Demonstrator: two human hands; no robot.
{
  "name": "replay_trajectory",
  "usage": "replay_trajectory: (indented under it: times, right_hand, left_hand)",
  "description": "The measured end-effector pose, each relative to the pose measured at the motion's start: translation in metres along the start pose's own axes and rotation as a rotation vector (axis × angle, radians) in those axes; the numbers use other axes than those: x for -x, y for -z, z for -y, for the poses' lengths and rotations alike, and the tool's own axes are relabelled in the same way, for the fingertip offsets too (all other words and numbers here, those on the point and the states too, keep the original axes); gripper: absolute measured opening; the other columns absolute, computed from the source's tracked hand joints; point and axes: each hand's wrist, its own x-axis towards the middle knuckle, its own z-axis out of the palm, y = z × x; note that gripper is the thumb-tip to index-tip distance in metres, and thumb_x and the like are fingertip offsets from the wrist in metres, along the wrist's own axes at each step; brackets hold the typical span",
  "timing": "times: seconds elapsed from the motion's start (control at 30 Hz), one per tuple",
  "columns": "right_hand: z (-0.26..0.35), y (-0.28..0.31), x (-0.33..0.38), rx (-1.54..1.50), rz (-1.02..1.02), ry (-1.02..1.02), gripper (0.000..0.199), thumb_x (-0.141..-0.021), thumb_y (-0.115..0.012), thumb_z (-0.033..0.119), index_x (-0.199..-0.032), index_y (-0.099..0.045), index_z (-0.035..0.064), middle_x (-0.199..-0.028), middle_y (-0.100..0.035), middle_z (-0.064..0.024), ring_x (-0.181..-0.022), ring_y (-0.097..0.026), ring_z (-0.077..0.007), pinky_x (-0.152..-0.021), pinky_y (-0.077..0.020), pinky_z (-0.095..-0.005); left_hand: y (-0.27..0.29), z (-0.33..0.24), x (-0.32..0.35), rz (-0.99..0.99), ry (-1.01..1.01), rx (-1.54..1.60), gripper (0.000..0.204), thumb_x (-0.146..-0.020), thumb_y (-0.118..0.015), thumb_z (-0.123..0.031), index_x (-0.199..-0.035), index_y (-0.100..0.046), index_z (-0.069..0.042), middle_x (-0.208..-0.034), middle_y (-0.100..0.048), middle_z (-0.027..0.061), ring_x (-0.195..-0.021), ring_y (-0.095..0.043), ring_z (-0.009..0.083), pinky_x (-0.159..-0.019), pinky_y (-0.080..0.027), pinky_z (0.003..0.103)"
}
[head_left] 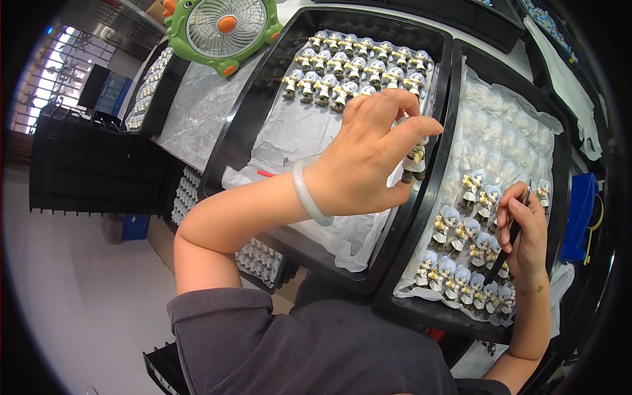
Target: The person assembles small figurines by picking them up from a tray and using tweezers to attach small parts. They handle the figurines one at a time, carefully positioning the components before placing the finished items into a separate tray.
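Observation:
My left hand (365, 155) hovers over the right side of the left tray (230, 141). Thumb and fingers close around a small figurine (415, 163) with a white and dark outfit, its upper part mostly hidden by the fingers. On the tray's white paper, similar pale-haired figurines (357, 68) lie in rows at the far end. Over the right tray (559, 171), my right hand (526, 230) is closed around a slim black tool (505, 253), pointed at its upper end; its exact kind I cannot make out. Several figurines (466, 234) lie in this tray beneath and beside that hand.
Thin white paper (510, 118) covers more figurines at the right tray's far end. A green animal-shaped fan (227, 25) stands at the far left. Black trays (99, 164) are on the left, and a blue box (579, 217) is at the right. A red stick (265, 173) lies beside my left forearm.

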Motion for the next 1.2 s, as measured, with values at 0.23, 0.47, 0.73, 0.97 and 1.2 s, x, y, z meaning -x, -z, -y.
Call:
replay_trajectory:
  times: [0.23,0.47,0.73,0.97,1.2]
  right_hand:
    - [-0.001,0.0,-0.001,-0.011,-0.007,0.0,0.013,-0.084,-0.047,0.016,-0.082,-0.049,0.0033,-0.061,-0.05,-0.003,-0.04,-0.041,-0.0038,-0.031,-0.0283,-0.0155]
    - [-0.001,0.003,-0.003,-0.03,-0.018,0.0,0.013,-0.084,-0.046,0.016,-0.081,-0.048,0.0033,-0.059,-0.049,-0.0024,-0.038,-0.038,-0.0036,-0.031,-0.0274,-0.0154]
    - [0.008,0.004,-0.002,-0.079,-0.029,0.042,0.013,-0.084,-0.046,0.016,-0.081,-0.047,0.0029,-0.059,-0.049,-0.002,-0.038,-0.039,-0.0029,-0.03,-0.0278,-0.0145]
    - [0.032,0.023,0.011,-0.127,-0.046,0.251,0.016,-0.086,-0.044,0.019,-0.085,-0.045,0.0026,-0.062,-0.047,-0.0012,-0.037,-0.035,-0.001,-0.03,-0.0256,-0.013]
    - [0.075,0.052,0.025,-0.373,0.129,0.451,0.011,-0.091,-0.036,0.011,-0.086,-0.034,0.0016,-0.069,-0.038,-0.0035,-0.043,-0.033,-0.004,-0.033,-0.0287,-0.0139]
  left_hand:
    - [0.017,0.011,-0.01,-0.06,0.118,0.038,0.057,-0.056,-0.07,-0.011,-0.109,-0.048,-0.008,-0.096,-0.045,0.0099,-0.091,-0.046,0.0218,-0.08,-0.036,0.031]
    - [0.081,0.097,-0.007,-0.074,0.619,0.198,0.061,-0.056,-0.073,-0.022,-0.103,-0.044,0.003,-0.092,-0.049,0.0135,-0.086,-0.051,0.0205,-0.078,-0.042,0.03]
    - [0.056,0.131,0.07,0.542,0.35,-0.57,0.054,-0.051,-0.066,-0.008,-0.103,-0.049,-0.006,-0.104,-0.049,0.0086,-0.1,-0.047,0.0268,-0.085,-0.036,0.036]
    - [0.043,0.145,0.084,0.49,0.248,-0.818,0.051,-0.063,-0.055,-0.002,-0.113,-0.047,-0.009,-0.119,-0.047,0.0066,-0.115,-0.039,0.024,-0.092,-0.03,0.037]
    - [0.032,0.099,0.047,0.521,0.206,-1.04,0.056,-0.069,-0.053,-0.002,-0.123,-0.04,-0.013,-0.123,-0.044,0.0109,-0.122,-0.032,0.0267,-0.1,-0.022,0.043]
